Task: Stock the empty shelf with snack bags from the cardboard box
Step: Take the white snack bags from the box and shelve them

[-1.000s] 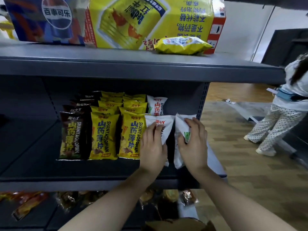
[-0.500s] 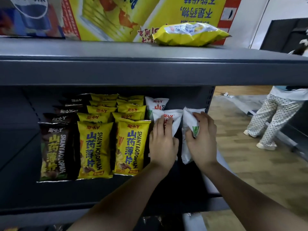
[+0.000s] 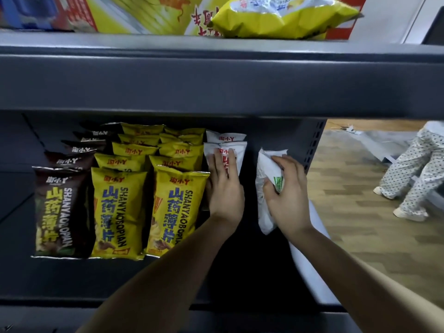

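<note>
Left fingers (image 3: 225,159) flat on white bag (image 3: 240,150); right fingers (image 3: 280,162) around loose white bag (image 3: 264,200).

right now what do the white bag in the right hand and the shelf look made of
White bag: thin plastic film by the look, semi-glossy, creasing sharply where the right hand grips it. Shelf: probably painted metal, dark grey matte, with a slotted upright at its right end.

On the dark shelf (image 3: 72,280), the left hand (image 3: 224,188) presses flat on a white snack bag (image 3: 236,150); at three o'clock, apart, the right hand (image 3: 287,195) grips another white bag (image 3: 265,174).
</note>
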Demonstrator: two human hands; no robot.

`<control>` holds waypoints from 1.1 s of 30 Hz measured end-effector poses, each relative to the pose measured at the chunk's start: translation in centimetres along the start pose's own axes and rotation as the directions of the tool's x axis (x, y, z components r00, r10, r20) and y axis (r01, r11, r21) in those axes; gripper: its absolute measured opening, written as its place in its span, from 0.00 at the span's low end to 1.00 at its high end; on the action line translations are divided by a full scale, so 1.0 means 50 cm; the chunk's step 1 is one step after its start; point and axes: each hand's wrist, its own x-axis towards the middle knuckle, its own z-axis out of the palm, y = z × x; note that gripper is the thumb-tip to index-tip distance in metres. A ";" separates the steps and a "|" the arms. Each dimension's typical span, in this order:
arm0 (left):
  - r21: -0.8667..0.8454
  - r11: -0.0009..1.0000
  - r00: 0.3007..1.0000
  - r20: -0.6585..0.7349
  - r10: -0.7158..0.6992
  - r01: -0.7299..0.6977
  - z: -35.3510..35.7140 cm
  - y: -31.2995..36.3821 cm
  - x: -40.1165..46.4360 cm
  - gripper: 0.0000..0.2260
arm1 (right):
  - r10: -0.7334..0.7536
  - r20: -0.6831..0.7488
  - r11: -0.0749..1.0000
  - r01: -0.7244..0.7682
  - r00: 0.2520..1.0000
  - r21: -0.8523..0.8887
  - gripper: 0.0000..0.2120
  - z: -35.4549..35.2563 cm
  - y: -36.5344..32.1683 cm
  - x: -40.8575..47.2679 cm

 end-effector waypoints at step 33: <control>-0.859 0.487 0.950 0.001 -0.311 0.161 -0.072 -0.002 -0.018 0.17 | 0.064 0.016 0.997 -0.064 0.998 0.031 0.19 0.133 -0.062 -0.011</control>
